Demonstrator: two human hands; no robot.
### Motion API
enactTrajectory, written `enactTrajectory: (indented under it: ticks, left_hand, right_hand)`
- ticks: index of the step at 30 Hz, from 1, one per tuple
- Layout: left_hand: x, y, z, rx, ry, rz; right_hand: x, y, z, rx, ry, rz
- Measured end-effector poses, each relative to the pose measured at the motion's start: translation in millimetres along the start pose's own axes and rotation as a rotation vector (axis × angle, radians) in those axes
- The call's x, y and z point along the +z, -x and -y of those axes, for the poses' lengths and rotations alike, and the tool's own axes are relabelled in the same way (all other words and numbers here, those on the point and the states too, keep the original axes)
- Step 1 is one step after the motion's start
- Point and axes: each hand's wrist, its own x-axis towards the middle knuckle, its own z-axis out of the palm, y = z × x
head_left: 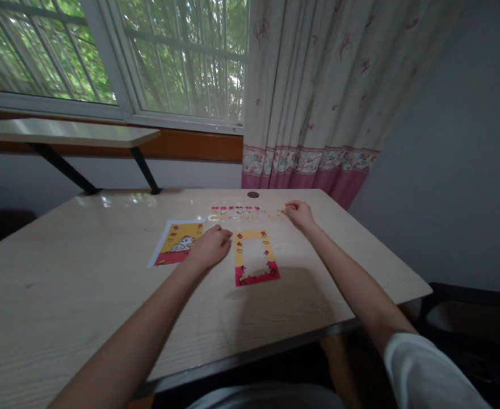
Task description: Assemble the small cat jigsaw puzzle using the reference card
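A puzzle frame (255,258) of yellow and red border pieces lies on the wooden table (83,267), its middle bare. My left hand (210,245) rests just left of it with fingers curled, beside a printed picture sheet (176,243) showing a white animal on yellow and red. My right hand (299,213) is farther back, fingers pinched at the right end of a row of loose puzzle pieces (241,214). What the pinch holds is too small to name.
A window (113,57) with a sill shelf (62,133) runs behind the table. A patterned curtain (318,96) hangs at the right. A small round hole (252,195) sits near the table's far edge. The table's right edge drops off near a dark chair (466,307).
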Motion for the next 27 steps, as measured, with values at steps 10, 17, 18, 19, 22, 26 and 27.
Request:
enactTrajectory:
  ticks: [10, 17, 18, 19, 22, 26, 27]
  left_hand:
    - [0.1, -0.6, 1.1, 0.01, 0.015, -0.008]
    - [0.3, -0.4, 1.7, 0.027, 0.037, -0.027]
    - [0.0, -0.3, 1.7, 0.028, 0.04, -0.026]
    - [-0.2, -0.2, 1.6, 0.03, 0.041, -0.024]
    - [-0.6, -0.1, 1.6, 0.034, 0.042, -0.022]
    - [-0.7, -0.3, 1.3, 0.027, 0.034, -0.019]
    - [-0.9, -0.3, 1.2, 0.023, 0.032, -0.016]
  right_hand:
    - [-3.5, 3.5, -11.8, 0.033, 0.265, 0.083]
    - [4.6, 23.4, 20.8, -0.178, 0.441, 0.105]
    - [6.7, 26.6, 25.8, -0.229, 0.474, 0.123]
    - [8.8, 29.2, 30.0, -0.271, 0.501, 0.142]
    - [13.7, 31.6, 36.9, -0.304, 0.516, 0.187]
    - [17.5, 26.7, 36.5, -0.238, 0.458, 0.267]
    - [18.0, 25.6, 36.1, -0.229, 0.444, 0.289]
